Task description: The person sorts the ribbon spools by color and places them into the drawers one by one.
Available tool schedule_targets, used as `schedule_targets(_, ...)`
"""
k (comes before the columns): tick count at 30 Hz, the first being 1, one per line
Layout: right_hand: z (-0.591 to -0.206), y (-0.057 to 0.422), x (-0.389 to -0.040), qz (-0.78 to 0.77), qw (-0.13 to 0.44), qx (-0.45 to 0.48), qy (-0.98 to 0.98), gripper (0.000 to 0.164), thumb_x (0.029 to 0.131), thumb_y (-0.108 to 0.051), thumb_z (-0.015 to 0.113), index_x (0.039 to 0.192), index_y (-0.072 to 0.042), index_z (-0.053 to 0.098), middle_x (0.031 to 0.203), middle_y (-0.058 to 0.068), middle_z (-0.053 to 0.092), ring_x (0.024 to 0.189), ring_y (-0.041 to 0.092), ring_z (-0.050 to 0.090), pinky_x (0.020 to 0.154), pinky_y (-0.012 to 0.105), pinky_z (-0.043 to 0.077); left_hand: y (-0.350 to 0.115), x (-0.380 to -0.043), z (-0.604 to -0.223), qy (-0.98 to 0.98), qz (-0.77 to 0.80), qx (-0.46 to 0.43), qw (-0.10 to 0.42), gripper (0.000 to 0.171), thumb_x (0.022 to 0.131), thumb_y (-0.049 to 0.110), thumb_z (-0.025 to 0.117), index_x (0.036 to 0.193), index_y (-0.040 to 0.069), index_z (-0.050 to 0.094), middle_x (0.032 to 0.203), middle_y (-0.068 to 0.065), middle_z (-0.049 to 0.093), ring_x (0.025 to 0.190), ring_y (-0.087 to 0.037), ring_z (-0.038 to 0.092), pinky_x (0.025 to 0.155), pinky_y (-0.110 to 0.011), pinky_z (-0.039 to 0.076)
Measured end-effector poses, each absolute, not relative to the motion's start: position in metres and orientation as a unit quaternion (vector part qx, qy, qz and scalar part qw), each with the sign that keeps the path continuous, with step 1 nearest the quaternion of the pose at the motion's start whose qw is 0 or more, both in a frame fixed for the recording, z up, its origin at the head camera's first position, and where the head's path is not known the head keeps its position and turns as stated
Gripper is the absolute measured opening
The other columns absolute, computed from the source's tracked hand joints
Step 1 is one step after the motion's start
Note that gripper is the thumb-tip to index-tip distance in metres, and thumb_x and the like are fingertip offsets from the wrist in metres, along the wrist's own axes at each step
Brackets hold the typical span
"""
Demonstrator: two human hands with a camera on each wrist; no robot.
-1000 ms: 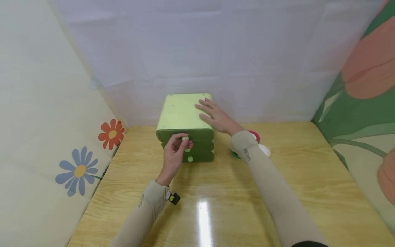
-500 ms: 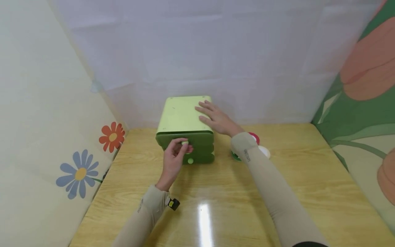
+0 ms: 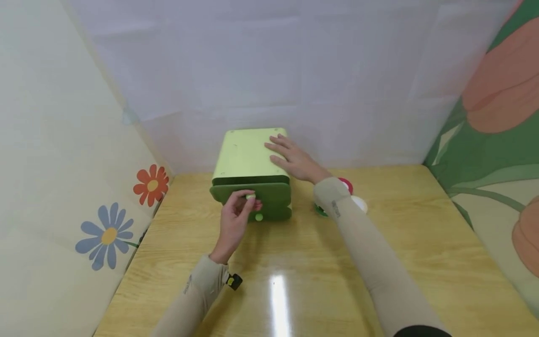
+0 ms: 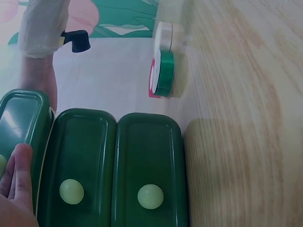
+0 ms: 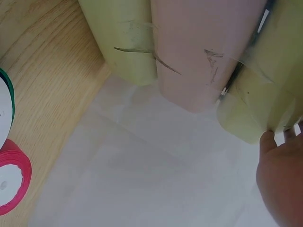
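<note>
A small drawer cabinet (image 3: 248,152) with a pale green top and dark green drawer fronts stands at the back of the table. My left hand (image 3: 233,220) pinches the pale round knob (image 3: 251,196) of the top drawer (image 3: 275,194), which sits partly out, with a dark gap under the cabinet's top. In the left wrist view, the middle drawer (image 4: 78,151) and bottom drawer (image 4: 149,151) are closed, each with a round knob. My right hand (image 3: 299,161) rests on the right side of the cabinet's top, fingers spread and fairly straight. The drawer's inside is hidden.
Right of the cabinet, partly behind my right sleeve, lie ribbon rolls: a green one (image 4: 165,74), a red one (image 5: 26,175) and a white one (image 3: 360,204). A white sheet (image 3: 269,70) hangs behind the wooden table (image 3: 404,243). Flower-printed walls flank both sides.
The top drawer has slid out toward me with my left hand on its knob, and the gap behind its front has widened. My right hand has stayed on the cabinet's top.
</note>
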State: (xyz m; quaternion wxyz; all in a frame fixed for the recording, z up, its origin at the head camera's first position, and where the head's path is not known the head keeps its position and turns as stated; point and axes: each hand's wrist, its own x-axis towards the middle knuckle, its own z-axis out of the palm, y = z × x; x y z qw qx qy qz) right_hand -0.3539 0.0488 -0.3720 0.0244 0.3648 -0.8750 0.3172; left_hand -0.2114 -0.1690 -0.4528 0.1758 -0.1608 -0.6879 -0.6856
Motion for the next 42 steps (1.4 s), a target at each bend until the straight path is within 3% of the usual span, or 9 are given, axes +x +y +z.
schedule_targets(11,-0.374,0.047,-0.351,0.318,0.017,0.364,-0.876,0.056,0.110,-0.051,0.037,0.162,-0.031,0.033,0.174,-0.007,0.017,0.162,0.015,0.001,0.130,0.059,0.011,-0.172,-0.201,-0.455,-0.697,-0.682,-0.144,0.169,0.022,0.105,0.013,0.062,0.122,-0.001,0.062,0.102,-0.030,0.072,0.090,-0.033,0.076,0.083,-0.035,0.065)
schedule_targets(19,-0.373,0.045,-0.353,0.315,0.020,0.364,-0.877,0.056,0.110,-0.050,0.037,0.162,-0.031,0.033,0.174,-0.006,0.017,0.162,0.015,0.001,0.131,0.058,0.011,-0.174,-0.198,-0.455,-0.699,-0.678,-0.151,0.169,0.022,0.106,0.012,0.060,0.122,-0.002,0.062,0.102,-0.035,0.070,0.090,-0.032,0.076,0.083,-0.039,0.065)
schedule_targets(28,-0.373,0.044,-0.353,0.306,0.014,0.365,-0.879,0.057,0.110,-0.052,0.036,0.163,-0.031,0.032,0.174,-0.005,0.016,0.162,0.017,0.001,0.130,0.059,0.012,-0.176,-0.190,-0.457,-0.692,-0.683,-0.159,0.171,0.020,0.105,0.007,0.059,0.121,-0.005,0.062,0.101,-0.038,0.068,0.088,-0.028,0.076,0.083,-0.035,0.065)
schedule_targets(42,-0.375,0.044,-0.355,0.314,0.015,0.365,-0.876,0.058,0.110,-0.055,0.035,0.163,-0.031,0.032,0.174,-0.006,0.017,0.162,0.016,0.002,0.131,0.058,0.010,-0.176,-0.179,-0.456,-0.698,-0.679,-0.169,0.153,0.022,0.107,0.011,0.058,0.124,-0.002,0.061,0.103,-0.034,0.069,0.092,-0.028,0.075,0.087,-0.036,0.064)
